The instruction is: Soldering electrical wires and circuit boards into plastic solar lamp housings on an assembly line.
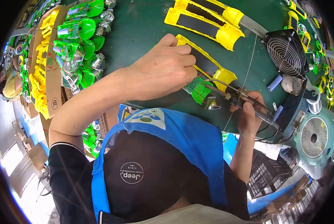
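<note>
My left hand (166,71) is closed, fingers curled, above a yellow plastic half-shell (224,77) with a dark panel in it. What its fingertips pinch is hidden beneath it. A green plastic lamp part (199,91) with a circuit board and thin wires shows beside that hand, next to the shell. A small silvery reflector cup (212,103) lies close by. My right hand (252,112) grips a soldering iron (237,100) with a thin bent tube along it. The iron's tip points left, over the green part and the near end of the shell.
More yellow half-shells (200,24) lie at the far side of the green table (137,30). Green lamp parts (77,30) crowd the left, beside a cardboard box (53,87) of yellow pieces. On the right stand a black fan with a wire guard (286,52) and a pale green fan (313,137).
</note>
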`<action>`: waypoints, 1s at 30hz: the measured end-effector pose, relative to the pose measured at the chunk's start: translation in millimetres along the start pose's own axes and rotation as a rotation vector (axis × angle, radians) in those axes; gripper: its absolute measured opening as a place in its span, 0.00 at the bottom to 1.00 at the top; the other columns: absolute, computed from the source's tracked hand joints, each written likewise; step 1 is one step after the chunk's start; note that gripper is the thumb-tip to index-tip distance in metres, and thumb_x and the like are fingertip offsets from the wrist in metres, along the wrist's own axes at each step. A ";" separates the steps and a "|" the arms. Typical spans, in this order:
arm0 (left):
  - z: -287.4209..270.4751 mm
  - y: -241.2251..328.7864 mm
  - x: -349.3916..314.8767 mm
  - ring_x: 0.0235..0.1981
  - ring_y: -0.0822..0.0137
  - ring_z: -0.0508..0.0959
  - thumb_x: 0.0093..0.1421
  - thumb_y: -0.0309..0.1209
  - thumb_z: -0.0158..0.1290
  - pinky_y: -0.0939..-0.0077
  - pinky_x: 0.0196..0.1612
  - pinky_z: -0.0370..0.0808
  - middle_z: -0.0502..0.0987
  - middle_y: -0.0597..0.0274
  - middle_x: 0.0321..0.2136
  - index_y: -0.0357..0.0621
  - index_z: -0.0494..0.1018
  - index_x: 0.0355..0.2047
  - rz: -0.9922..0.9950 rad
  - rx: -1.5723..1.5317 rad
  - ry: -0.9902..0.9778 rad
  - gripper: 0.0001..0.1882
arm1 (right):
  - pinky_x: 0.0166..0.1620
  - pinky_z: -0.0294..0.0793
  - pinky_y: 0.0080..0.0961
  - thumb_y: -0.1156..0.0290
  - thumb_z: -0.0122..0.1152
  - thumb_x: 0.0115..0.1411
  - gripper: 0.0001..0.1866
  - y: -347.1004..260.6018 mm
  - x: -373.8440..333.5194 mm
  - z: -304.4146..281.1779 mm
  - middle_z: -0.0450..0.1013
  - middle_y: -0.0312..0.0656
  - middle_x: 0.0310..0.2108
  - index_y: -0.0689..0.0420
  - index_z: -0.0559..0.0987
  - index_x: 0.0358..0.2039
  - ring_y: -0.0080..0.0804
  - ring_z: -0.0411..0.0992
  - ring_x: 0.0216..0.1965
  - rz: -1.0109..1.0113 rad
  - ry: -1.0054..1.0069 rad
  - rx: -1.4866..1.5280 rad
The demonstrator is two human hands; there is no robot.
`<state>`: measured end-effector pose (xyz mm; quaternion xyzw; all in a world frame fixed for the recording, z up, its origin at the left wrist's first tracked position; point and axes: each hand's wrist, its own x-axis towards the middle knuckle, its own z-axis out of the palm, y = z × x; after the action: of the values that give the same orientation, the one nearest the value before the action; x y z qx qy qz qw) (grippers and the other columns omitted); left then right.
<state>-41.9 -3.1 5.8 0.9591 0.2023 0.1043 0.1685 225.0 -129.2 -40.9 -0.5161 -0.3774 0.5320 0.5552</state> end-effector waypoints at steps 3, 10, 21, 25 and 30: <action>-1.1 -0.1 1.8 0.32 0.67 0.69 0.46 0.27 0.59 0.68 0.40 0.62 0.66 0.67 0.22 0.48 0.68 0.19 0.005 0.000 -0.012 0.08 | 0.31 0.76 0.22 0.67 0.63 0.55 0.18 -1.8 0.5 2.5 0.73 0.47 0.30 0.69 0.71 0.38 0.31 0.75 0.24 -0.016 0.002 0.023; -5.9 1.6 9.9 0.32 0.65 0.70 0.45 0.27 0.59 0.69 0.38 0.61 0.66 0.66 0.25 0.47 0.70 0.21 0.009 0.004 -0.044 0.08 | 0.40 0.74 0.31 0.56 0.60 0.61 0.22 -10.8 6.3 3.6 0.75 0.50 0.26 0.63 0.67 0.41 0.33 0.74 0.23 -0.271 0.027 0.035; -20.6 -24.3 -2.7 0.44 0.57 0.71 0.45 0.34 0.62 0.56 0.50 0.65 0.70 0.62 0.40 0.46 0.70 0.31 0.105 0.294 0.279 0.15 | 0.44 0.73 0.33 0.84 0.71 0.43 0.29 -2.3 93.0 37.0 0.75 0.46 0.39 0.53 0.71 0.46 0.44 0.75 0.36 -0.881 -0.053 -0.696; -7.3 -8.7 -57.6 0.48 0.54 0.71 0.46 0.31 0.60 0.56 0.53 0.67 0.72 0.56 0.43 0.44 0.69 0.43 -0.037 0.081 0.127 0.23 | 0.41 0.73 0.37 0.86 0.68 0.42 0.28 -9.6 104.9 43.6 0.75 0.47 0.39 0.52 0.72 0.45 0.46 0.74 0.35 -0.980 -0.191 -0.933; -3.5 -1.0 -96.6 0.45 0.50 0.74 0.45 0.28 0.61 0.57 0.48 0.71 0.74 0.53 0.46 0.43 0.69 0.44 -0.073 0.067 0.240 0.24 | 0.43 0.74 0.31 0.89 0.65 0.46 0.25 0.6 95.2 35.4 0.75 0.48 0.38 0.54 0.71 0.43 0.44 0.75 0.37 -0.971 -0.148 -0.904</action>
<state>-129.8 -42.1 -4.1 0.9368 0.2591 0.2052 0.1148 204.8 -29.8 -47.4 -0.4317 -0.7899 0.0452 0.4332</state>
